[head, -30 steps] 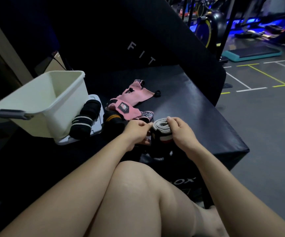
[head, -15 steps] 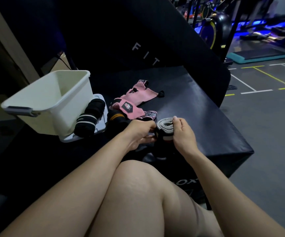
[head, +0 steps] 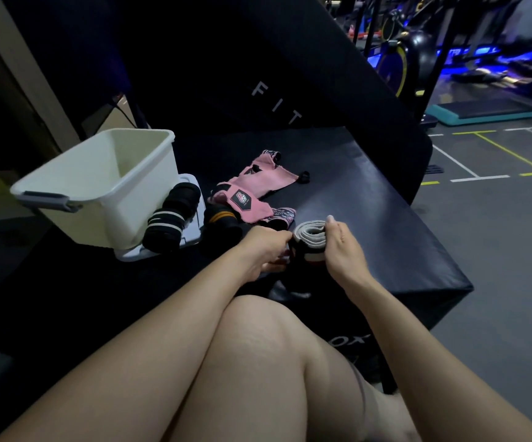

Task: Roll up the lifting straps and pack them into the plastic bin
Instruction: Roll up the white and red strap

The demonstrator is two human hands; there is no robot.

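Grey-white coiled fabric lifting strap [head: 309,239] stands on end at the black padded table's [head: 370,218] near edge, right hand [head: 343,250] cupping the coil to stop unwinding, left hand [head: 266,250] pinching its tail; cream plastic bin [head: 137,199] waits left.

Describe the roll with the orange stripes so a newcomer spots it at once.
Start at the white plastic bin on the black padded box. Right of its lid stands a black rolled strap. Only it has orange stripes; its neighbour's are white.

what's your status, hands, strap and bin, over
Both hands, left and right, grip the half-rolled strap. Bin open, tilted, nothing visible inside. Nothing in the way.
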